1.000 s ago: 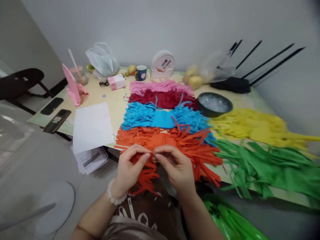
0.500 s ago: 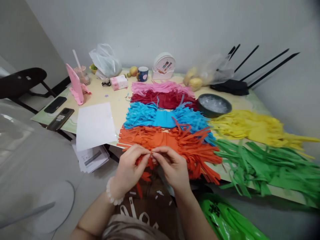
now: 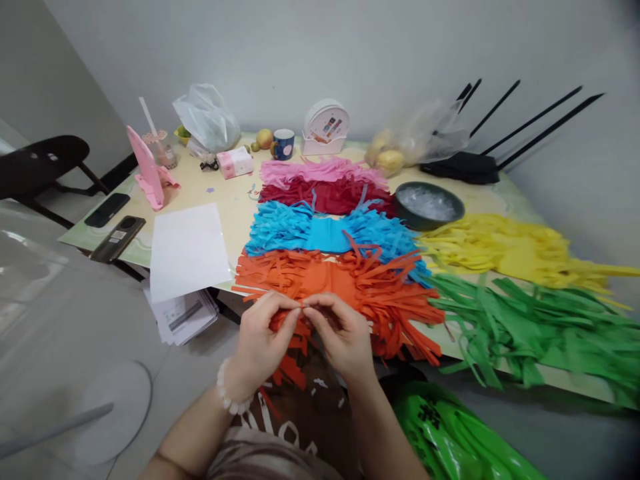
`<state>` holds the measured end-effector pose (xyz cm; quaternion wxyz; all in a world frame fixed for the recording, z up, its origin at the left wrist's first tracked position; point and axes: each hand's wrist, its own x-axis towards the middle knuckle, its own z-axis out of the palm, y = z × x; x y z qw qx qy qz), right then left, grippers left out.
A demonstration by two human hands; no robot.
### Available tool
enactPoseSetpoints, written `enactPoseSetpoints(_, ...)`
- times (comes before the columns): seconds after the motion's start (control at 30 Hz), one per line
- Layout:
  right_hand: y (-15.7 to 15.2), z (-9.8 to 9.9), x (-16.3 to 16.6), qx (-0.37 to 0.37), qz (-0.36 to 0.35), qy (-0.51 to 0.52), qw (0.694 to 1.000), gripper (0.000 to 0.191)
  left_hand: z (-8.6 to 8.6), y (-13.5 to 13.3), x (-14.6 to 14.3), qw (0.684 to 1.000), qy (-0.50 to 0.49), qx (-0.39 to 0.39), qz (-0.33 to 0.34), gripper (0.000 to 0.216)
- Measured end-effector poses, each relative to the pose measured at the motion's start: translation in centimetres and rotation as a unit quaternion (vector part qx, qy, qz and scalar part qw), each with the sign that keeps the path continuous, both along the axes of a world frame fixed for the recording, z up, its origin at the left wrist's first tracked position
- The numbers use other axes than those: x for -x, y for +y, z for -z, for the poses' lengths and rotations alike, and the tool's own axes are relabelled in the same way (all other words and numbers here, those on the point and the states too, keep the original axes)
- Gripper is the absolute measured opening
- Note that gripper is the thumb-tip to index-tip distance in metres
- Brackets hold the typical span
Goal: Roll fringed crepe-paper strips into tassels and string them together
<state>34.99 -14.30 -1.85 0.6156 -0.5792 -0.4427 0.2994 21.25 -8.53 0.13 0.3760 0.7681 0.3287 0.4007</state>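
My left hand (image 3: 260, 343) and my right hand (image 3: 340, 337) meet fingertip to fingertip at the near table edge, both pinching strips of the orange fringed paper (image 3: 360, 287). Loose orange strips hang down below my hands over my lap. A bead bracelet (image 3: 227, 398) sits on my left wrist. Behind the orange piece lie a blue fringed paper (image 3: 325, 233), a dark red one (image 3: 330, 197) and a pink one (image 3: 315, 172).
Yellow fringe (image 3: 510, 250) and green fringe (image 3: 540, 327) cover the table's right side, with a dark bowl (image 3: 429, 207) behind. A white sheet (image 3: 187, 250), two phones (image 3: 117, 238), a pink stand (image 3: 145, 167), a mug (image 3: 283, 144) and bags sit left and back. A green bag (image 3: 450, 433) lies below.
My hands have stayed pinched together on the orange strips, shifting only slightly. The view has swayed a little; fewer orange strips bunch under my left hand.
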Motion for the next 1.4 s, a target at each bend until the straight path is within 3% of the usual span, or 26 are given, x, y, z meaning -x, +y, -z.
enactPoseSetpoints(0.13, 0.0, 0.3, 0.3, -0.013, -0.007, 0.066, 0.998, 0.015, 0.5, -0.3, -0.6, 0.999, -0.043, 0.030, -0.016, 0.007)
enactPoseSetpoints(0.27, 0.0, 0.7, 0.6, 0.011, -0.004, 0.126, 0.992, 0.021, 1.1, -0.4, -0.9, 0.989, -0.093, 0.110, -0.032, 0.006)
enactPoseSetpoints(0.37, 0.2, 0.8, 0.9, 0.006, -0.011, 0.147, 0.989, 0.025, 1.4, -0.6, -1.2, 0.983, -0.140, 0.114, -0.029, 0.010)
enactPoseSetpoints(0.6, 0.3, 0.6, 1.3, -0.019, 0.063, 0.121, 0.990, 0.024, 1.3, -0.9, -1.1, 0.977, -0.140, 0.159, 0.006, 0.008)
enactPoseSetpoints(0.8, 0.2, -0.2, 0.6, 0.009, 0.013, 0.060, 0.998, 0.019, 1.9, -1.1, -0.8, 0.969, -0.159, 0.176, -0.074, 0.006)
enactPoseSetpoints(0.97, 0.0, -1.8, -0.7, 0.002, 0.005, 0.029, 1.000, 0.015, 1.7, -0.8, -0.9, 0.951, -0.193, 0.239, -0.019, 0.013)
enactPoseSetpoints(1.13, 0.0, -3.1, -1.0, 0.023, -0.018, -0.052, 0.998, 0.015, 1.0, 0.0, -0.8, 0.956, -0.135, 0.260, 0.034, 0.017)
enactPoseSetpoints(1.4, 1.4, -4.0, -0.6, -0.016, 0.023, -0.054, 0.998, 0.017, 2.0, 0.1, -1.4, 0.876, -0.262, 0.404, 0.019, 0.031)
